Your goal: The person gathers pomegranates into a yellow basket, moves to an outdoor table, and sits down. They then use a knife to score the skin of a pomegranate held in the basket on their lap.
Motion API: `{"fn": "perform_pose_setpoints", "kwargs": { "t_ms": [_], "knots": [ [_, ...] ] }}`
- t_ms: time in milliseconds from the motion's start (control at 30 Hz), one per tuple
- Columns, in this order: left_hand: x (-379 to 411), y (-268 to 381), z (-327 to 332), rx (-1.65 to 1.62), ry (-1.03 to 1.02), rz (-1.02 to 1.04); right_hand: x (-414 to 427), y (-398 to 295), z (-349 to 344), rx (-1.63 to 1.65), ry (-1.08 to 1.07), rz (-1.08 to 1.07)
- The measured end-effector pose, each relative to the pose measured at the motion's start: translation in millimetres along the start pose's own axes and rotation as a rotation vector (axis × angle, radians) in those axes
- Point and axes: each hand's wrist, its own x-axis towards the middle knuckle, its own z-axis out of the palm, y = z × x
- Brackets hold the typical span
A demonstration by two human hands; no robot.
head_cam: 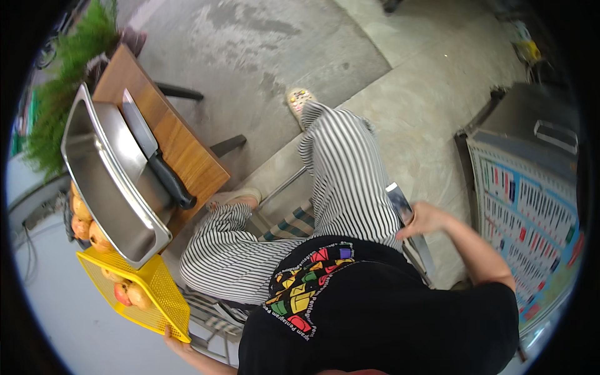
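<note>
At the lower left, my left hand [177, 342] grips the near end of a yellow plastic basket [171, 300], which holds several pomegranates [139, 295]. My right hand [424, 219] is beside my right thigh, its fingers around a smartphone [400, 202]. A deep stainless steel pan [112, 197] stands tilted on a wooden table [192, 159], next to the basket. Along the pan's side lies a large knife with a black handle [171, 180], its blade pointing away from me. More pomegranates [80, 227] show behind the pan, partly hidden by it.
A folding chair with a striped seat [293, 225] is under me. Dark table legs [228, 144] reach the floor. At the right stands a grey cabinet with a printed board [525, 225] on its side. A green feathery plant [70, 93] grows beyond the table.
</note>
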Motion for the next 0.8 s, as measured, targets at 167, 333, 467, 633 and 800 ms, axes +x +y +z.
{"fn": "perform_pose_setpoints", "kwargs": {
  "t_ms": [167, 333, 467, 633, 800],
  "knots": [
    [30, 2, -40, 0.056, 0.001, -0.052, 11, 29, 2, 0.044, -0.077, 0.109],
    [12, -11, -28, 0.035, 0.083, 0.056, -3, 43, -52, -0.195, -0.057, 0.338],
    [24, -9, -29, 0.035, -0.029, 0.071, -21, 54, -91, 0.070, -0.039, 0.403],
    [74, -26, -66, -0.103, -0.120, 0.085, -22, 91, -126, -0.127, -0.186, 0.374],
    [72, -27, -35, -0.029, 0.019, 0.190, 15, 16, -210, -0.789, 0.397, -0.078]
  ]
}}
